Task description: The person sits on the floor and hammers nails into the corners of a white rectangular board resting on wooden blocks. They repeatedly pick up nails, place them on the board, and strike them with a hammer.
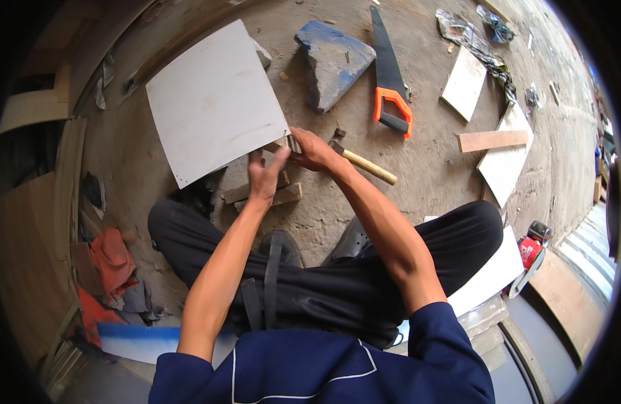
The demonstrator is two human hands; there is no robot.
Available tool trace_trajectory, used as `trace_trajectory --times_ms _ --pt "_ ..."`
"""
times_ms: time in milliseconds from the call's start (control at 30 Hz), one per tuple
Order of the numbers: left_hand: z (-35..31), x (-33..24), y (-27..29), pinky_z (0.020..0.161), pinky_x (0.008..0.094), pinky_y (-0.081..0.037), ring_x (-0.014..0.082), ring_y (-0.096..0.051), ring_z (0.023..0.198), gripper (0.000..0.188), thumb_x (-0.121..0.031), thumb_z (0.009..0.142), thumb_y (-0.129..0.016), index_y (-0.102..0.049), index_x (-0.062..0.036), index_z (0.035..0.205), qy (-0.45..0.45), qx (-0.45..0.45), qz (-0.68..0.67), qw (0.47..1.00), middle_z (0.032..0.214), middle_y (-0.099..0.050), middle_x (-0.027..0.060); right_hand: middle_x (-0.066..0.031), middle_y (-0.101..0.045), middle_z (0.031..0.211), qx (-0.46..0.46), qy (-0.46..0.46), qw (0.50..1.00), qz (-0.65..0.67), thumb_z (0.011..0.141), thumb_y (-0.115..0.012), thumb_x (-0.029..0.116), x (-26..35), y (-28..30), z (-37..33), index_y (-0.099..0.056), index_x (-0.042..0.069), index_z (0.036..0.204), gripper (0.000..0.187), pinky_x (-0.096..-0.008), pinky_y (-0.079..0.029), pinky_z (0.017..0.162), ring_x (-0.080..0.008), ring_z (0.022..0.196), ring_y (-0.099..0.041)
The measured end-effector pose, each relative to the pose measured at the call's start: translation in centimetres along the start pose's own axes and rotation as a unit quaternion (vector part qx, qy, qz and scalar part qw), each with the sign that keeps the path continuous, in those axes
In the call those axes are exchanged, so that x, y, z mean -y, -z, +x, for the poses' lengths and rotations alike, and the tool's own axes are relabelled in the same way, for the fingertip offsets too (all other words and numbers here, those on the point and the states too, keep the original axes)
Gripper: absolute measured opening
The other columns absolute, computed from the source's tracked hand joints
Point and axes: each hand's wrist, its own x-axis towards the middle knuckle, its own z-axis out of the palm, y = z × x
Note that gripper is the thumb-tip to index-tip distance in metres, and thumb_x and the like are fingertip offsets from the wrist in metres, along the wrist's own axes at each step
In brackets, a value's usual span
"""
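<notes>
A square white board (213, 101) is raised at the front left, with small dark nail marks at its near corners and wood visible beneath its near right corner. My right hand (312, 149) is closed around that corner, its fingers partly hidden. Just below the board's near edge, my left hand (262, 180) is blurred by motion, thumb up beside the wood under the corner; its grip is unclear. A hammer (367, 166) with a wooden handle lies right of my right hand. Short wood blocks (287, 195) lie below my left hand.
A blue-grey stone slab (334, 64) and an orange-handled saw (386, 81) lie farther out. White panels (464, 84), a wood strip (492, 141) and a red-and-black tool (529, 252) are at right. Red cloth (112, 262) and wood sheets (27, 236) are at left.
</notes>
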Motion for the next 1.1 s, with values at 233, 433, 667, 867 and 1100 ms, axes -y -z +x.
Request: trace_trajectory --times_ms 233,433,667,867,1100 --pt "0.5 -2.9 2.5 0.1 0.0343 -0.038 0.0185 -0.053 0.121 0.051 -0.035 0.091 -0.072 -0.055 -0.011 0.132 0.155 -0.18 -0.266 0.934 0.128 -0.059 0.0023 -0.0235 -0.061 0.118 -0.011 -0.055 0.997 0.046 0.078 -0.076 0.013 2.7 1.7 -0.7 -0.049 0.003 0.126 0.056 -0.0464 -0.047 0.092 -0.0428 0.112 -0.057" --pt "0.5 -4.2 1.5 0.098 0.0373 -0.05 0.0231 -0.061 0.115 0.035 -0.024 0.095 -0.067 -0.058 -0.004 0.123 0.159 -0.128 -0.311 0.928 0.119 -0.064 0.0087 -0.0217 -0.062 0.117 -0.044 0.004 0.999 0.005 0.08 -0.075 0.006 2.5 2.1 0.5 -0.051 0.002 0.126 0.052 -0.0464 -0.048 0.092 -0.0415 0.112 -0.059" --pt "0.1 -3.7 0.0 0.099 0.0369 -0.053 0.0215 -0.06 0.111 0.036 -0.016 0.092 -0.071 -0.055 -0.0025 0.121 0.134 -0.136 -0.28 0.941 0.12 -0.06 0.0089 -0.0229 -0.06 0.115 -0.03 -0.002 0.999 0.041 0.075 -0.071 0.0 2.4 2.3 1.6 -0.051 0.002 0.121 0.051 -0.046 -0.048 0.093 -0.0435 0.112 -0.056" --pt "0.1 -3.3 -0.5 0.098 0.0357 -0.055 0.021 -0.06 0.11 0.035 -0.012 0.092 -0.071 -0.054 -0.0019 0.121 0.113 -0.155 -0.293 0.937 0.118 -0.059 0.0084 -0.0227 -0.062 0.118 -0.024 -0.01 0.999 0.044 0.081 -0.075 0.007 2.7 2.5 1.8 -0.051 0.001 0.127 0.052 -0.044 -0.048 0.093 -0.0416 0.113 -0.059" --pt "0.1 -3.3 0.0 0.097 0.0348 -0.055 0.0209 -0.063 0.11 0.034 -0.01 0.091 -0.071 -0.055 -0.0017 0.12 0.118 -0.149 -0.297 0.936 0.118 -0.062 0.0083 -0.0235 -0.061 0.118 -0.05 0.004 0.998 0.042 0.077 -0.071 -0.001 3.6 2.4 2.2 -0.051 0.001 0.124 0.051 -0.046 -0.047 0.095 -0.0434 0.114 -0.057"
